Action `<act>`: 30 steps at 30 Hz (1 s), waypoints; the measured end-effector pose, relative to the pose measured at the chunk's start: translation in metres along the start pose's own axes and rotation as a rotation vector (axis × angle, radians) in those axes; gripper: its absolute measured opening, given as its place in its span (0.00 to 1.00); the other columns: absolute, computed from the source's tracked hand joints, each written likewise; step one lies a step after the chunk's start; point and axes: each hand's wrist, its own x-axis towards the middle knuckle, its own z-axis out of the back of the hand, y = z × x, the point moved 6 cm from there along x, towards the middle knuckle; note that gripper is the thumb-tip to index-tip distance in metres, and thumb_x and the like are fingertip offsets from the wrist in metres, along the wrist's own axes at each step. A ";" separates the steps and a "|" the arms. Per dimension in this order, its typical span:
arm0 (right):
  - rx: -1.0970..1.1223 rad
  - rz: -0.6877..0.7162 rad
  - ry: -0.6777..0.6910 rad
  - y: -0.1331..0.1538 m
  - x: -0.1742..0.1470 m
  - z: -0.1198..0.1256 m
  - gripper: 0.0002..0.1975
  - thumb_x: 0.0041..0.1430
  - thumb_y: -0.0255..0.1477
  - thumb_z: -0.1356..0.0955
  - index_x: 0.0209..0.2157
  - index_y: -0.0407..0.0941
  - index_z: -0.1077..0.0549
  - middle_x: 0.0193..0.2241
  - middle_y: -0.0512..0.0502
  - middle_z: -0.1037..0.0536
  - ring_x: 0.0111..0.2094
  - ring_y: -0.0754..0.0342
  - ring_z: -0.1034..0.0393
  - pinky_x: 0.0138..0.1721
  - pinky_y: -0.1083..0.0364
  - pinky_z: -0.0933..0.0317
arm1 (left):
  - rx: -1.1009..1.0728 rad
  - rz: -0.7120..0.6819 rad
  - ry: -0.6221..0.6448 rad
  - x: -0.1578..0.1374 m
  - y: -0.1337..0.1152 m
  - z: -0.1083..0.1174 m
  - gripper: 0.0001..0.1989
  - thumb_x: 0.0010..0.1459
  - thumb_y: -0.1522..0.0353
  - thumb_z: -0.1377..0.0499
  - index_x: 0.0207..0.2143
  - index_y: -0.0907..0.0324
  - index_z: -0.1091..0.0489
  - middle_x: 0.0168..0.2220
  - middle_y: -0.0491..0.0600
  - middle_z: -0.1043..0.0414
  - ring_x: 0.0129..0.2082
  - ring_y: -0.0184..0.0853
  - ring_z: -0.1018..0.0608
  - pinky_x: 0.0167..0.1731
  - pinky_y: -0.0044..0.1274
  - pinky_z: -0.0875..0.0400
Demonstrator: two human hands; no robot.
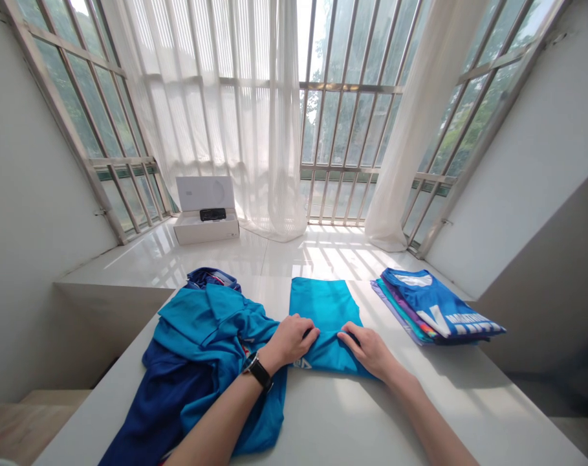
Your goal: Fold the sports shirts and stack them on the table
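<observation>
A turquoise garment (pixel 323 301), folded into a rough rectangle with a small white logo at its near left corner, lies flat on the white table. My left hand (pixel 294 336), with a black watch on the wrist, is closed with curled fingers on its near left part. On the near right part, the fingers of my right hand (pixel 364 346) are closed on the same cloth. A raised fold runs between the two hands. Left of it sits a loose heap of turquoise clothes (pixel 211 323) and dark blue cloth (pixel 170 401), partly under my left forearm.
A stack of folded shirts (pixel 434 307), a blue one with white print on top, stands at the right. Behind the heap lies a dark blue bundle (pixel 211 278). An open white box (pixel 206 226) holding a black object rests on the sill by the curtains (pixel 274 162).
</observation>
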 end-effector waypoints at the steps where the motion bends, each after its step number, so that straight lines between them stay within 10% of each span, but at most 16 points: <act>1: 0.002 -0.006 0.004 0.000 0.000 0.000 0.18 0.70 0.45 0.41 0.31 0.49 0.31 0.27 0.49 0.23 0.29 0.50 0.29 0.34 0.53 0.40 | 0.002 0.006 -0.016 0.000 0.001 0.001 0.22 0.71 0.57 0.52 0.28 0.57 0.28 0.28 0.49 0.25 0.30 0.36 0.28 0.35 0.27 0.35; 30: -0.189 -0.238 -0.086 -0.035 -0.001 0.011 0.19 0.65 0.46 0.37 0.31 0.48 0.24 0.29 0.46 0.20 0.32 0.48 0.25 0.35 0.54 0.40 | 0.089 0.220 -0.030 -0.005 0.018 0.011 0.15 0.68 0.59 0.44 0.33 0.57 0.25 0.34 0.51 0.22 0.38 0.40 0.24 0.37 0.27 0.34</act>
